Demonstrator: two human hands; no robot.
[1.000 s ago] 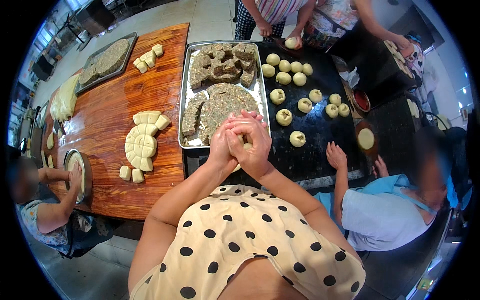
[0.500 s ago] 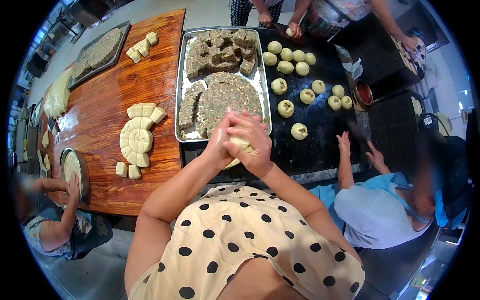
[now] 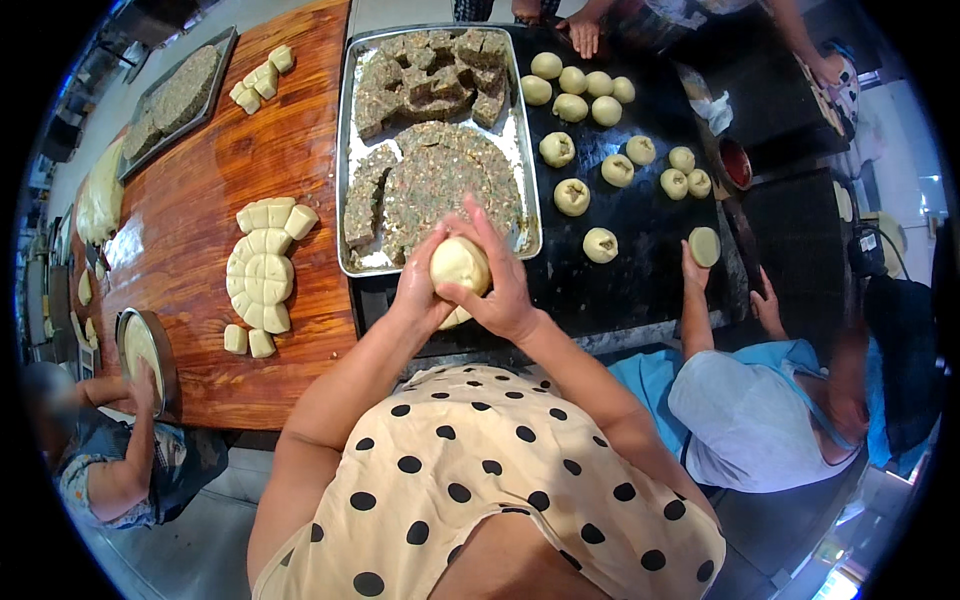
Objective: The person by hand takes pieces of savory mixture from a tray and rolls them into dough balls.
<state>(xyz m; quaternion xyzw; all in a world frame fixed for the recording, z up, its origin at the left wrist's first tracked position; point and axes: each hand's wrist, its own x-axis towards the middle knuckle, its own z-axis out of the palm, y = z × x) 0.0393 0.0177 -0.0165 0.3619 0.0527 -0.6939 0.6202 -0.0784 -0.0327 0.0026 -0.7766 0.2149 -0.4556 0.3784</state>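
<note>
A smooth, pale dough ball sits between my two hands, over the near edge of the metal tray. My left hand cups its left side. My right hand curves round the other side, thumb across the front and fingers pointing up. Below the ball, another pale dough piece shows partly behind my hands. Inside the tray, a slab of speckled filling lies in front of cut, broken chunks of the same mix.
Several dough balls stand on the black worktop at right. Cut dough pieces lie on the wooden table at left. A co-worker's hand at right holds a flat dough round. Another person at left handles a round pan.
My hands have parted from a tight clasp, and the dough ball now shows between them. The right co-worker's hand now has a dough round. At the far side, a person's hand has shifted.
</note>
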